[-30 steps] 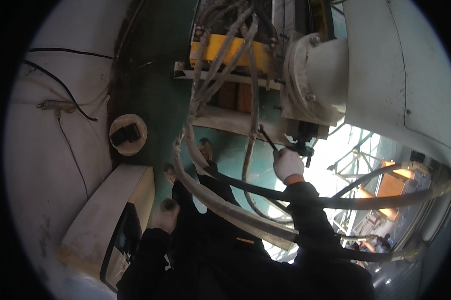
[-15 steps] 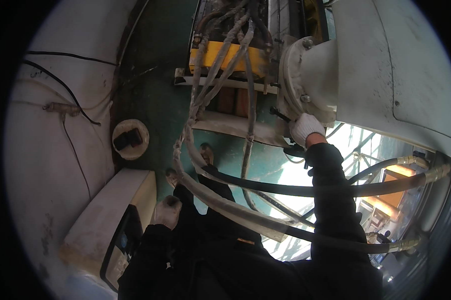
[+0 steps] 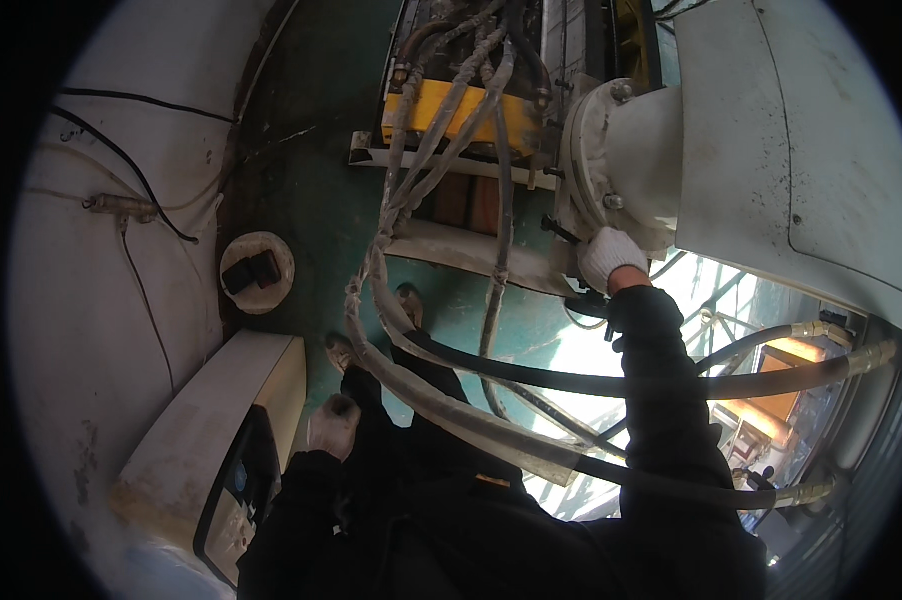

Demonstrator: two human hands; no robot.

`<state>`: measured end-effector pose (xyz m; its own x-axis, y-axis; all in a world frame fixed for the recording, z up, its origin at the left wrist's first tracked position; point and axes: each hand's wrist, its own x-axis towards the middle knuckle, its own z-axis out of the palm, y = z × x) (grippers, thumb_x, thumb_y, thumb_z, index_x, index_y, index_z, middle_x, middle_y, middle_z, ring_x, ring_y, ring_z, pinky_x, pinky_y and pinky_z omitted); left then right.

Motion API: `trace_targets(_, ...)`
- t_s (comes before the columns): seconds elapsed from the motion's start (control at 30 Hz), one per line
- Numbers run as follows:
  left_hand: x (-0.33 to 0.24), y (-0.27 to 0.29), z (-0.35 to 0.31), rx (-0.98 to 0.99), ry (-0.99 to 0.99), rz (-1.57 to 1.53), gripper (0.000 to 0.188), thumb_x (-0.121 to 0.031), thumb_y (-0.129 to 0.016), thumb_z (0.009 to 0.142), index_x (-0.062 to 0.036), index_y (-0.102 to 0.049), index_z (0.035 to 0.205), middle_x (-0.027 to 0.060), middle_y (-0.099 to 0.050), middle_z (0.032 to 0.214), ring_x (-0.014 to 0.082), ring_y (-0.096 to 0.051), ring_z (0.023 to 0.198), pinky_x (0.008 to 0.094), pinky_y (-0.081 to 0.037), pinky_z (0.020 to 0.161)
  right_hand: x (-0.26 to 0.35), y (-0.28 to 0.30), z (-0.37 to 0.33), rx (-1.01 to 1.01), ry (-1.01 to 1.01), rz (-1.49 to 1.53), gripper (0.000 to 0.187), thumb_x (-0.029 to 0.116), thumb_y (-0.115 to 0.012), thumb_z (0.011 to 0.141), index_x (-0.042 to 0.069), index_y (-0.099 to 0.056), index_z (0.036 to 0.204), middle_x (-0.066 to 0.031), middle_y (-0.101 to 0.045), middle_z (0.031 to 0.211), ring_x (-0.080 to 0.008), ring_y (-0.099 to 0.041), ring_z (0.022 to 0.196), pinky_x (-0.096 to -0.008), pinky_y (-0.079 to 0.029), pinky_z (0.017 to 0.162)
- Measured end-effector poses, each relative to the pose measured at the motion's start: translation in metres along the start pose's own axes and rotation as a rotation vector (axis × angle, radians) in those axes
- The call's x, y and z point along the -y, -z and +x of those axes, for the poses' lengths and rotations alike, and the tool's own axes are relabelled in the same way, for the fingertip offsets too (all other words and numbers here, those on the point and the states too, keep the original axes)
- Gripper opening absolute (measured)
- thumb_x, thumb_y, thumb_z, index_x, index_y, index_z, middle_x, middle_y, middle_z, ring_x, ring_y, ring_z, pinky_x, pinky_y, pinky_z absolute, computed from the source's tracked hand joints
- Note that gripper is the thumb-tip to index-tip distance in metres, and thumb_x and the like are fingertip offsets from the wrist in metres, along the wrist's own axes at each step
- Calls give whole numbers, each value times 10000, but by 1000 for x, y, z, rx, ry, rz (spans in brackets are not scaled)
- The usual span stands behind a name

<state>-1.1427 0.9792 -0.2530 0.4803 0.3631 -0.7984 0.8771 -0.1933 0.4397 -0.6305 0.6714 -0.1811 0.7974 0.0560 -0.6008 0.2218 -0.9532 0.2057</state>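
Note:
My right hand [image 3: 613, 258], in a white knitted glove, reaches forward and closes round a dark rod with a thicker end [image 3: 559, 228]. That rod pokes out to the left of the fingers, just below a large round bolted flange [image 3: 589, 160]. What the palm covers is hidden. Low at the left, my left hand [image 3: 333, 426], also in a pale glove, is curled into a loose fist beside my leg. Nothing shows in its fingers. Several mud-caked hoses [image 3: 383, 262] hang down between the hands, and a thick black hose [image 3: 561, 380] crosses over my right forearm.
A machine with a yellow block [image 3: 511, 122] stands ahead. A big pale housing [image 3: 791, 130] fills the upper right. At left are a white box-shaped unit [image 3: 206, 425], a round stool-like thing [image 3: 239, 290] with dark objects on it, and wall cables [image 3: 131, 150]. Green floor [image 3: 311, 215] lies between.
The view has shifted slightly, so the surroundings sit a little differently in the picture. My right hand keeps its grip on the rod, and my left hand stays curled by my leg.

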Motion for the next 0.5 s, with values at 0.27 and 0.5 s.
trace_targets(0.27, -6, 0, 3, 21, 36, -54, 353, -324, -726, 1041, -46, -817, 1239, 227, -838, 1207, 467, -779, 1175, 524, -616, 1007, 0, 0, -4, -17, -4, 19, 504, 408, -652, 1067, -42, -865, 1149, -346, -815, 1191, -523, -790, 1179, -569, -643, 1035)
trace_targets(0.5, -8, -1, 5, 62, 48, -34, 385, -358, -722, 1077, -29, -816, 1254, 234, -837, 1224, 456, -785, 1180, 521, -617, 1018, 18, -49, -38, 101, 21, 3, 367, 312, -679, 1052, 29, -894, 1146, -269, -857, 1172, -463, -833, 1132, -547, -666, 992)
